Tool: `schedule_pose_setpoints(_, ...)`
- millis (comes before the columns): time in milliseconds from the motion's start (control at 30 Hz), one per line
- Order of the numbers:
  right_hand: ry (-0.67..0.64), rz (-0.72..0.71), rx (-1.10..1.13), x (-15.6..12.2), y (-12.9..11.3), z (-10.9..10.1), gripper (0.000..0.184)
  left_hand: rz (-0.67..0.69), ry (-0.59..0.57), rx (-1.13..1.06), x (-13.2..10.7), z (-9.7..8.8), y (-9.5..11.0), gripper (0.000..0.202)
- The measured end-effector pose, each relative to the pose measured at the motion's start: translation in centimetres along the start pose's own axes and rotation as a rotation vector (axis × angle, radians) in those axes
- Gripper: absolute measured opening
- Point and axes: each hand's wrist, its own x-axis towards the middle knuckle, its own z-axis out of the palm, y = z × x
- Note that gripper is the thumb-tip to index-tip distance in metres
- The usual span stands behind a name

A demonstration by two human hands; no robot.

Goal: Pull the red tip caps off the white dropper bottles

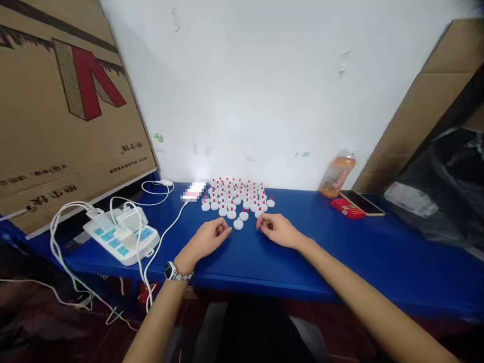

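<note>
Dark-faced pale-cased watch (170,270), silvery chain-like band (185,277) on left wrist (185,262); hands (206,239), forearms (350,280) bare.

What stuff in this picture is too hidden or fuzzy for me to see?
All in the head view:
- Rear white pieces with red tips: too small and overlapped by those in front to count surely.
- Undersides of the left hand and right hand: hidden by the hands themselves.
- Bottle: blur makes its label unreadable.
- Cardboard box: cut off by the left edge.

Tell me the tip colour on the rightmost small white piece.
The tip is red, best seen in the head view.
</note>
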Motion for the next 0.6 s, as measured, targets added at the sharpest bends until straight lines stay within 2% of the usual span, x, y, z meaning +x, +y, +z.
schedule_pose_setpoints(600,-0.012,0.024,0.008,-0.15,-0.68,-0.31,0.016,-0.016,0.005,0.013,-0.19,-0.25,0.16,0.033)
